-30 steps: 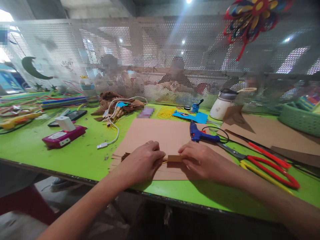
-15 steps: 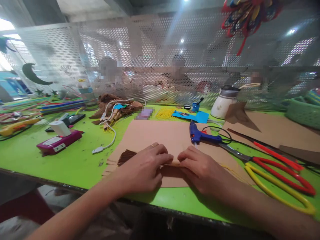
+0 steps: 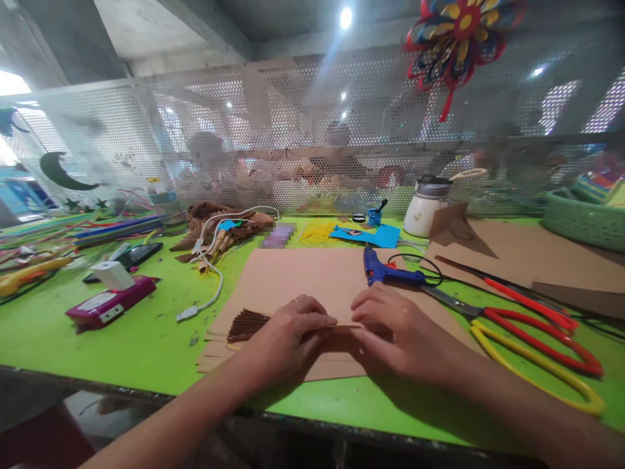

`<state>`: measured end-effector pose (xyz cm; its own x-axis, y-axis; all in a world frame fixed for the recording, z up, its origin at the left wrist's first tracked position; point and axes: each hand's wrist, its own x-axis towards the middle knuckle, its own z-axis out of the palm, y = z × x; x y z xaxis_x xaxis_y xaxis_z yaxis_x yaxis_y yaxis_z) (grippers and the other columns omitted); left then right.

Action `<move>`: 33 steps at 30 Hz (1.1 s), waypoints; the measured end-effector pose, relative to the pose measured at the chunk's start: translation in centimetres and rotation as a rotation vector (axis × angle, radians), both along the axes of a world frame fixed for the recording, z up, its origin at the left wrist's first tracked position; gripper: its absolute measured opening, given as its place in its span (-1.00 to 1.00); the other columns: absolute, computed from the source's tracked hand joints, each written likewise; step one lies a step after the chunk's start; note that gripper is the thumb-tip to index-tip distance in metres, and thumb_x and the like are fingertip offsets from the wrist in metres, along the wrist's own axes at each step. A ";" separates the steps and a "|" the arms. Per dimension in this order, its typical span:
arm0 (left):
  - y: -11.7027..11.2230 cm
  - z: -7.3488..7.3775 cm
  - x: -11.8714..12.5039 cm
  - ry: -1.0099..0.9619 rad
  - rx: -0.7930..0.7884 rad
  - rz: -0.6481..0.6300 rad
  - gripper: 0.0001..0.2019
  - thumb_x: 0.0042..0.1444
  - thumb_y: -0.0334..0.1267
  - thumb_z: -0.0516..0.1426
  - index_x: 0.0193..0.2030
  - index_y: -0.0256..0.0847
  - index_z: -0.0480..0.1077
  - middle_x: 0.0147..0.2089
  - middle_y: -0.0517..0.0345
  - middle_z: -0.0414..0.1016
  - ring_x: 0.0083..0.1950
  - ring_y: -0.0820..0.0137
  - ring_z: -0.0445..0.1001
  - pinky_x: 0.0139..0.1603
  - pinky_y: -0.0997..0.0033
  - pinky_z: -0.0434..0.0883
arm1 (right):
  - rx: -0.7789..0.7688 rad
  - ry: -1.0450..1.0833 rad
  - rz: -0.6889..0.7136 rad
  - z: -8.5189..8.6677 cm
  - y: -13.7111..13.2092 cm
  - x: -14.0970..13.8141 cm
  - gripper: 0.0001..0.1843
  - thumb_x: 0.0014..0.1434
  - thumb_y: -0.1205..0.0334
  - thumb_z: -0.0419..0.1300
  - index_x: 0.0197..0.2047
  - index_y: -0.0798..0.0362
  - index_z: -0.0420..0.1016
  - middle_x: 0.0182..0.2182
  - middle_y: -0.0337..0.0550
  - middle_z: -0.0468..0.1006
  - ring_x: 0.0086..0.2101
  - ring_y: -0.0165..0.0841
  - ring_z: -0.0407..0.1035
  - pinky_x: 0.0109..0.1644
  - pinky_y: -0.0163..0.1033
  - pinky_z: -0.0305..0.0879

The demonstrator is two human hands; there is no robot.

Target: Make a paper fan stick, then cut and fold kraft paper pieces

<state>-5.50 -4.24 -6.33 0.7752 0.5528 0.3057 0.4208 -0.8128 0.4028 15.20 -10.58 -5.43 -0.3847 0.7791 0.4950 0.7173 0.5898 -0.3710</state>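
My left hand (image 3: 288, 335) and my right hand (image 3: 395, 329) meet over a tan paper sheet (image 3: 303, 277) lying on the green table (image 3: 122, 332). Both hands pinch a narrow brown paper strip (image 3: 342, 326) between fingertips and thumb. A fringe of dark brown paper (image 3: 244, 324) sticks out to the left of my left hand. A ring shows on one left finger.
A blue glue gun (image 3: 385, 272) lies just beyond my right hand, large red and yellow scissors (image 3: 532, 326) to its right. A magenta box with a white charger (image 3: 110, 296) and a white cable (image 3: 205, 293) lie left. People sit behind the perforated screen (image 3: 293, 130). A green basket (image 3: 583, 221) stands far right.
The camera has tilted up and shifted. My hands came closer together on the strip, and the brown fringe beside my left hand shows more.
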 end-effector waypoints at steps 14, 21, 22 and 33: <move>0.1 0.5 0.1 0.007 -0.018 0.004 -0.76 0.18 -0.32 0.04 -0.11 -0.16 0.50 -0.16 0.07 0.44 -0.15 0.41 0.41 -0.09 0.44 0.35 | -0.155 -0.195 -0.157 0.6 0.0 2.2 -0.86 0.10 0.33 0.12 -0.43 0.10 0.50 -0.50 -0.12 0.50 -0.47 -0.39 0.29 -0.41 -0.32 0.05; 0.1 0.5 0.0 0.006 -0.012 0.002 -0.76 0.17 -0.36 0.03 -0.14 -0.17 0.50 -0.18 0.07 0.44 -0.15 0.40 0.41 -0.09 0.42 0.35 | -0.148 -0.152 -0.153 0.7 0.3 2.2 -0.70 0.13 0.20 0.17 -0.59 0.12 0.34 -0.63 -0.26 0.36 -0.57 -0.49 0.10 -0.47 -0.34 -0.05; 0.1 0.6 0.0 0.008 -0.010 0.001 -0.76 0.17 -0.36 0.03 -0.15 -0.17 0.50 -0.19 0.07 0.44 -0.15 0.40 0.41 -0.09 0.42 0.35 | -0.164 -0.140 -0.131 0.8 0.2 2.2 -0.66 0.13 0.18 0.16 -0.62 0.12 0.33 -0.66 -0.27 0.34 -0.58 -0.50 0.09 -0.48 -0.34 -0.06; -0.1 0.8 0.0 0.010 -0.035 -0.001 -0.77 0.19 -0.35 0.01 -0.15 -0.17 0.50 -0.20 0.08 0.42 -0.15 0.41 0.39 -0.10 0.43 0.34 | -0.226 0.014 0.024 2.0 -0.5 2.0 -0.91 0.11 0.36 0.16 -0.40 0.11 0.49 -0.46 -0.19 0.50 -0.43 -0.44 0.30 -0.35 -0.34 0.17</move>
